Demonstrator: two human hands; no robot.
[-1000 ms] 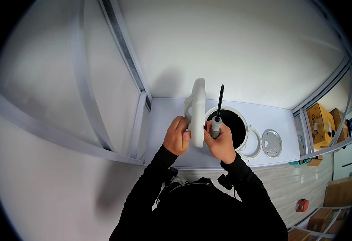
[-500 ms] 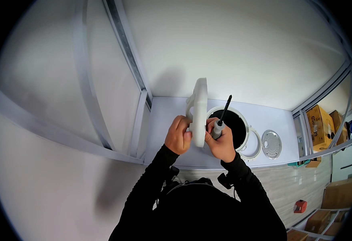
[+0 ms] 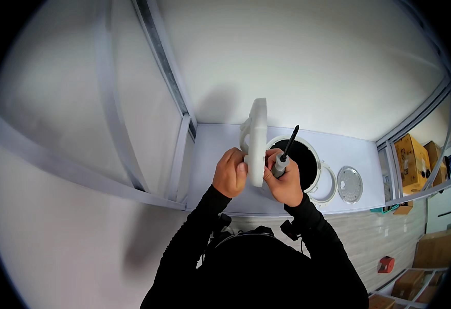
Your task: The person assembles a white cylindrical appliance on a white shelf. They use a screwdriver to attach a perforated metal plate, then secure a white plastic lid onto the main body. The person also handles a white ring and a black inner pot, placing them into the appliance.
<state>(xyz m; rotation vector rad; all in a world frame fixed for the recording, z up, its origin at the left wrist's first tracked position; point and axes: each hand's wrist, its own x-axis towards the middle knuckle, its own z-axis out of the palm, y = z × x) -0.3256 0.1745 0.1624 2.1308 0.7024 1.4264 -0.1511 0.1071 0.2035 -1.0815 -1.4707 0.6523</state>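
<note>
My left hand (image 3: 229,172) grips the near end of a white plastic lid (image 3: 258,139), which is held up on edge above the table. My right hand (image 3: 285,185) is closed around the grey handle of a screwdriver (image 3: 290,144); its black shaft points up and away from me. The right fingertips also reach the lid's right side, where the exact contact is hidden. Behind the right hand stands a round white pot body (image 3: 316,162) with a dark inside, partly covered by that hand.
Beside the pot body lies a white ring (image 3: 333,190), and right of it a round perforated metal disc (image 3: 350,184). All rest on a pale table (image 3: 215,139) framed by metal posts. Cardboard boxes (image 3: 413,162) stand beyond the right posts; a red object (image 3: 386,264) sits on the floor.
The screwdriver's tip has dipped slightly and shifted a little to the right. Both hands keep their grips, and the lid stays on edge almost unmoved.
</note>
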